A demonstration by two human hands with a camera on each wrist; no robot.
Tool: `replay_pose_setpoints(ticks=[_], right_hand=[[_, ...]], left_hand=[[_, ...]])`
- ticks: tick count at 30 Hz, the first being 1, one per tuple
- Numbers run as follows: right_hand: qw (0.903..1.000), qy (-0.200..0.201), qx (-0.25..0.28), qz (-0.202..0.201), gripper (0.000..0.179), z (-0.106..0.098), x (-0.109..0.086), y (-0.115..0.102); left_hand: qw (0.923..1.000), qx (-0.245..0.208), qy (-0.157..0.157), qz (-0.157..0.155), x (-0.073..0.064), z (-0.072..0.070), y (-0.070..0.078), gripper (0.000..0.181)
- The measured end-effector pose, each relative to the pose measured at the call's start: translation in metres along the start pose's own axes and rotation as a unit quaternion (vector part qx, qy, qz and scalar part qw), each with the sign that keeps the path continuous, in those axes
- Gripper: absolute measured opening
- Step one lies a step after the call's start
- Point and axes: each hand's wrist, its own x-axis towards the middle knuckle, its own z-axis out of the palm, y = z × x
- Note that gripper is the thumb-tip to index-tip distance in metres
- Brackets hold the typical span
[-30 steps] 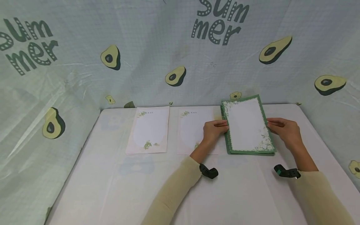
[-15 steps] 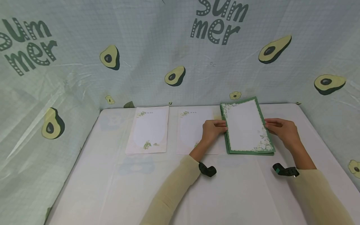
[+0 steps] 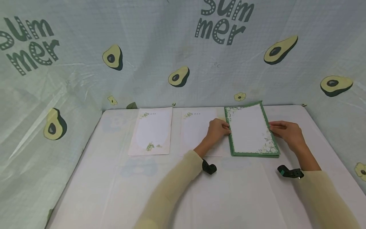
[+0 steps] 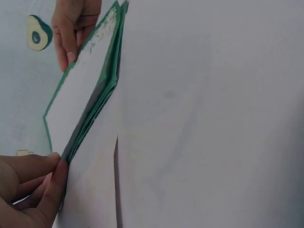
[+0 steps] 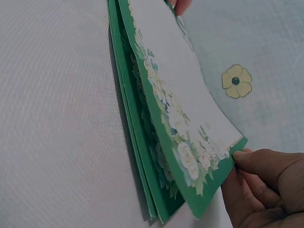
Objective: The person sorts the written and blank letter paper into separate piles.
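Note:
A stack of green-bordered paper sheets [image 3: 248, 130] with white floral corners lies at the back right of the table. My left hand [image 3: 218, 129] pinches its left edge between thumb and fingers. At the opposite edge my right hand [image 3: 288, 132] pinches the top sheet [image 5: 175, 80]. In the right wrist view that sheet's near end bows up, leaving a gap above the green sheets [image 5: 142, 166] below. Several green layers [image 4: 95, 111] show along the stack's side in the left wrist view. The left arm partly covers a pale printed sheet [image 3: 194, 132] beside the stack.
Another pale sheet [image 3: 152, 132] with small green plant prints lies farther left. The white-covered table [image 3: 228, 197] meets an avocado-print curtain [image 3: 148, 63] at the back. Black wrist cameras [image 3: 209, 167] sit on both sleeves.
The top sheet's raised far corner has come down slightly. My left hand has shifted slightly, its fingers more bent at the stack's left edge. The right hand stays nearly in place.

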Motion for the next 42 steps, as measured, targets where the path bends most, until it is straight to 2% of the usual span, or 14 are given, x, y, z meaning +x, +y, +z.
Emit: replay_pose_setpoints(ticks=[6,15,20,24,33,38,42], right_hand=[[0.9999,-0.005,-0.012,0.0,0.047,0.0,0.0,0.002],[0.9989,-0.009,-0.045,0.007,0.047,-0.001,0.0,0.002],[0.9961,0.014,-0.087,0.003,0.043,-0.002,-0.004,0.0],[0.9932,0.03,-0.11,-0.019,0.039,-0.001,-0.009,-0.008],[0.9926,-0.002,-0.096,-0.075,0.035,0.019,-0.013,-0.042],[0.992,-0.034,-0.083,-0.089,0.034,0.038,-0.01,-0.056],[0.9912,-0.063,-0.058,-0.101,0.033,0.054,-0.008,-0.065]], left_hand=[[0.9986,0.051,-0.017,-0.004,0.003,0.001,0.004,0.026],[0.9979,0.055,-0.026,-0.019,0.001,-0.002,0.009,0.023],[0.9937,0.102,-0.039,0.028,0.003,-0.01,0.006,0.023],[0.9896,0.123,-0.04,0.063,0.005,-0.026,0.001,0.024],[0.9858,0.151,-0.03,0.068,-0.001,-0.082,-0.008,0.025],[0.9846,0.162,-0.008,0.066,-0.012,-0.112,-0.024,0.024],[0.9855,0.16,0.006,0.056,-0.023,-0.134,-0.042,0.025]])
